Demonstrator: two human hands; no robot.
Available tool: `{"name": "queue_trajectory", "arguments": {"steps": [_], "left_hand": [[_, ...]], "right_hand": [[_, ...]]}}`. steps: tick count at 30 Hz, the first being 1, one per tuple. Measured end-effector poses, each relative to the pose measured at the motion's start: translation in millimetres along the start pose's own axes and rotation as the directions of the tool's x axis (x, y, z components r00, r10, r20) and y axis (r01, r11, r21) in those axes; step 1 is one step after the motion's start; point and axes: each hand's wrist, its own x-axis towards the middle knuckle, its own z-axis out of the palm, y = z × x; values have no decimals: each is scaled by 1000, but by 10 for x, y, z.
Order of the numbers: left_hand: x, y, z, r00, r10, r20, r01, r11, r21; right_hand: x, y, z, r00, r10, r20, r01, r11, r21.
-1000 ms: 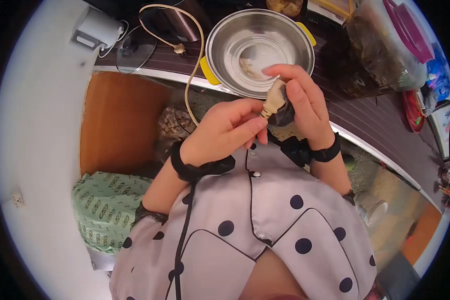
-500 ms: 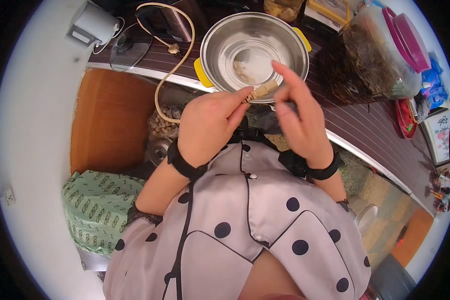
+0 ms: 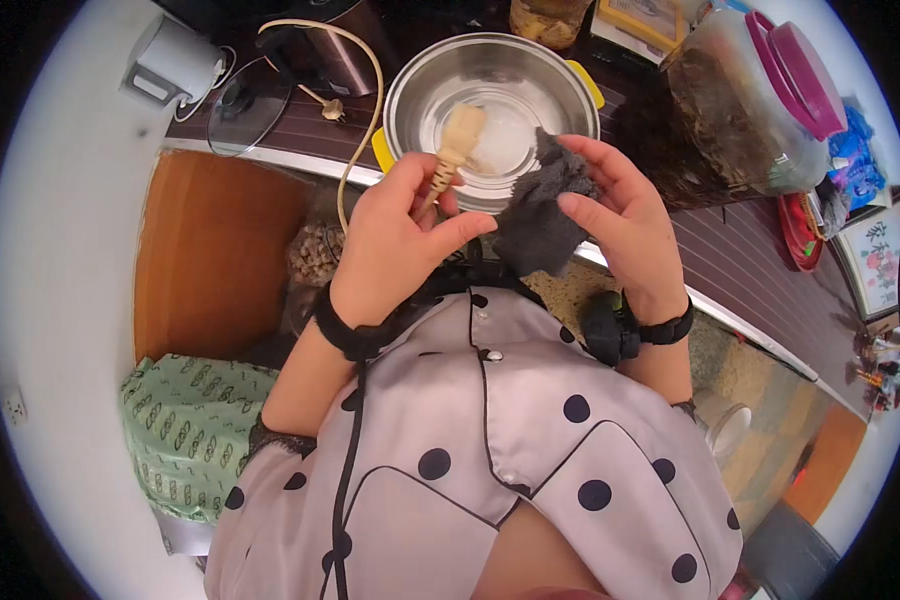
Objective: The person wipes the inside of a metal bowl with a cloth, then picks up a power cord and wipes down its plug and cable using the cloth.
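In my left hand (image 3: 400, 215) is the cream plug end of a power cord (image 3: 460, 135), held by the fingers with the thumb stretched to the right. Its connector points up over the steel pot (image 3: 560, 80), which has yellow handles. My right hand (image 3: 625, 205) pinches a dark grey cloth (image 3: 542, 215) between thumb and fingers. The cloth hangs in front of the pot's near rim, to the right of the plug end. From the left hand the cord runs behind the wrist and loops up onto the counter, where its pronged plug (image 3: 333, 109) lies.
A big jar (image 3: 740, 110) with a magenta lid stands right of the pot. On the left are a glass lid (image 3: 245, 115), a dark kettle (image 3: 335, 60) and a white appliance (image 3: 170, 65). A green patterned cover (image 3: 195, 430) is at lower left, beside an orange-brown panel (image 3: 210, 250).
A grey cloth is now in my right hand, which was free of it before. My left hand has moved slightly left and down, turning the plug end upward.
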Motion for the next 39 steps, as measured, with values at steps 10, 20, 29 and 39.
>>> {"name": "queue_trajectory", "arguments": {"steps": [10, 20, 29, 39], "left_hand": [[145, 94, 120, 979, 163, -126, -165, 986, -6], [118, 247, -109, 952, 201, -232, -288, 844, -452], [128, 227, -85, 946, 195, -261, -303, 818, -489], [119, 109, -131, 936, 158, -315, -294, 843, -450]], "right_hand": [[10, -106, 21, 973, -222, 68, 232, 926, -297], [-5, 240, -262, 962, 64, 265, 135, 734, -666], [-155, 503, -260, 980, -124, 158, 176, 909, -378], [-301, -68, -658, 968, -3, 252, 197, 631, -750]]}}
